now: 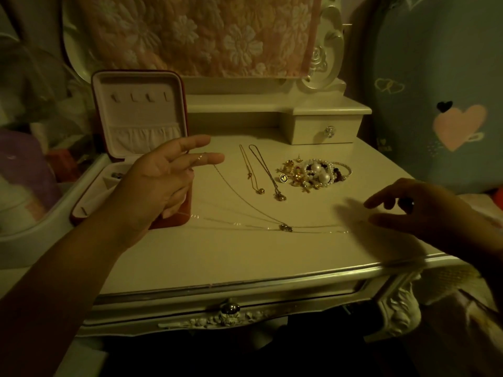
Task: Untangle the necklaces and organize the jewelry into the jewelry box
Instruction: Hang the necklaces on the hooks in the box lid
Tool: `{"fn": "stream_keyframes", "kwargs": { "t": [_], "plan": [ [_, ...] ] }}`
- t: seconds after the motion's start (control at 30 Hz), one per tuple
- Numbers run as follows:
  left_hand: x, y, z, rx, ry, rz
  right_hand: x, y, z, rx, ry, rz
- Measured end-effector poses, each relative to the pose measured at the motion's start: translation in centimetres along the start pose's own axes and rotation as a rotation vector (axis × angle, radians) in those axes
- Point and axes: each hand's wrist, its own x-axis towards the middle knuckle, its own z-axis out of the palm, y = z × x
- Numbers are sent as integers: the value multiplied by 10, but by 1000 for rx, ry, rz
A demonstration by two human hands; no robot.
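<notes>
The red jewelry box (pixel 174 213) stands open at the table's left, its lid (pixel 138 112) upright with small hooks and a pocket. My left hand (pixel 163 180) hovers in front of it with fingers stretched out, and a thin chain (pixel 245 198) is caught at the fingertips. This chain runs down to a small pendant (pixel 285 227) on the table, and more fine chain stretches left and right from there. My right hand (pixel 419 210) hovers with spread fingers near the chain's right end. Two other necklaces (pixel 265 172) lie straight side by side. A heap of pearl bracelets and gold earrings (pixel 313 175) sits to their right.
The white vanity table (pixel 245 257) has a raised shelf with a small drawer (pixel 326 130) at the back right. A floral cloth (pixel 206 34) hangs behind. Bags and soft things crowd the left side, and a cushion with hearts (pixel 449 126) stands at the right.
</notes>
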Motion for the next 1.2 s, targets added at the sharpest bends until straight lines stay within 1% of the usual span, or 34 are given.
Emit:
{"fn": "stream_keyframes", "kwargs": {
  "t": [0.13,0.3,0.43,0.57,0.67,0.73,0.8,0.87,0.93,1.0,1.07,1.13,1.2],
  "plan": [
    [-4,-2,-2,34,1,-13,3,14,2,-18,89,10],
    [-9,-2,-2,59,7,-46,4,20,4,-46,109,37],
    [-13,2,5,146,-76,-61,6,15,7,-68,80,66],
    [-16,1,11,318,-206,-62,7,5,10,-58,60,88],
    [-18,1,17,371,-220,-95,7,-1,12,-48,66,98],
    [-19,2,22,463,-226,-57,6,-4,13,-62,63,91],
    [-19,1,27,645,-255,27,5,-8,14,-78,49,67],
    [-18,1,33,801,-292,95,4,-13,16,-66,29,0],
    [-14,1,43,861,-330,156,4,-21,20,12,31,-82],
    [-9,1,55,851,-366,179,5,-34,26,85,-13,-158],
    [-3,1,67,801,-392,172,8,-42,34,107,-83,-225],
    [3,0,79,707,-409,143,10,-48,40,110,-124,-234],
    [8,-3,89,599,-422,103,12,-48,44,131,-122,-224]
  ]
}}
